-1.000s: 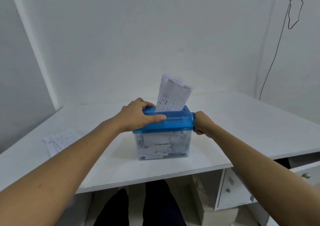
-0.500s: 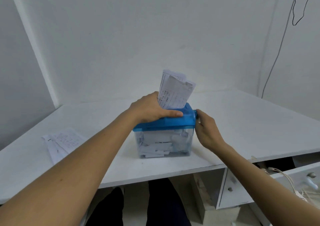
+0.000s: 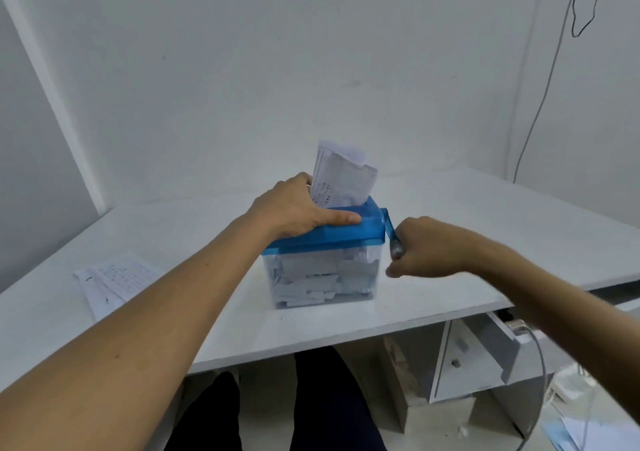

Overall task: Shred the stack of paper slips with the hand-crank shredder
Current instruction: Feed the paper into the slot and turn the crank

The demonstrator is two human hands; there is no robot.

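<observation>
A small hand-crank shredder (image 3: 349, 230) with a blue top and a clear bin stands mid-table. The bin (image 3: 322, 279) holds white paper shreds. Printed paper slips (image 3: 341, 178) stick upright out of the top slot. My left hand (image 3: 298, 208) lies over the blue top, fingers and thumb stretched along it, beside the slips. My right hand (image 3: 429, 248) grips the crank handle (image 3: 391, 230) on the shredder's right side; the crank arm points down and toward me. A stack of printed slips (image 3: 116, 279) lies flat on the table at the left.
The white table (image 3: 485, 229) fills a corner between white walls. A cable (image 3: 540, 104) hangs down the right wall. Below the table edge at the right are white drawers (image 3: 460, 357), one pulled open, and my dark-clad legs (image 3: 325, 405) in the middle.
My right hand has turned the crank from the top of its circle down and toward me. The slips stand a little lower in the slot. My left hand stays on the top.
</observation>
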